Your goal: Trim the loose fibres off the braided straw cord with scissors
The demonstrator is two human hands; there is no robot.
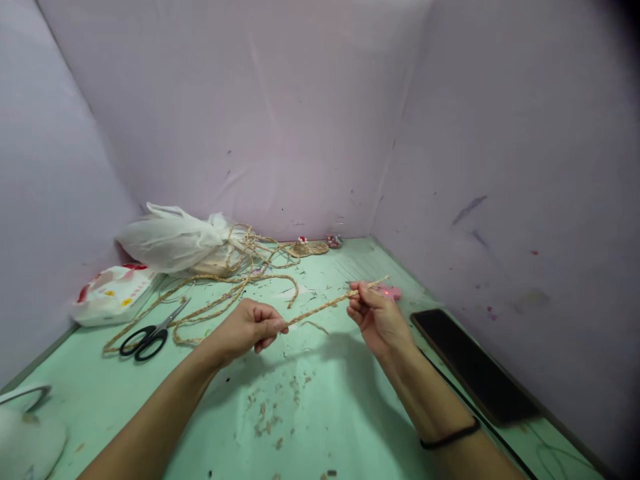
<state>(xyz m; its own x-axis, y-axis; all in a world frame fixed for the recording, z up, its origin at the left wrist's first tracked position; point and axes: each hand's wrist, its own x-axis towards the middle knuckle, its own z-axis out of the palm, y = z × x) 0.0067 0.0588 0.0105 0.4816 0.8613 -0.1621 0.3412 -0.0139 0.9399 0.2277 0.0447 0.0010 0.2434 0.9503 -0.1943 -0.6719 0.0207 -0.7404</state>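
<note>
A short length of twisted straw rope (pixel 320 309) is stretched between my two hands above the green tabletop. My left hand (pixel 254 324) pinches its near end between thumb and fingers, and a thin loose strand hangs by that end. Higher up and to the right, my right hand (pixel 373 313) pinches the other end, with a frayed tip sticking out past the fingers. Behind my right hand a pink tool (pixel 390 293) with a small red light is partly hidden. More braided straw rope (pixel 220 310) lies in loops to the left.
Black-handled scissors (pixel 153 337) lie at left, near a white tissue pack (pixel 116 293). A white plastic bag (pixel 173 240) stands at the back beside a small woven straw piece (pixel 307 249). A dark phone-like slab (pixel 473 367) and a black cable lie at right. Straw scraps litter the table (pixel 310 433).
</note>
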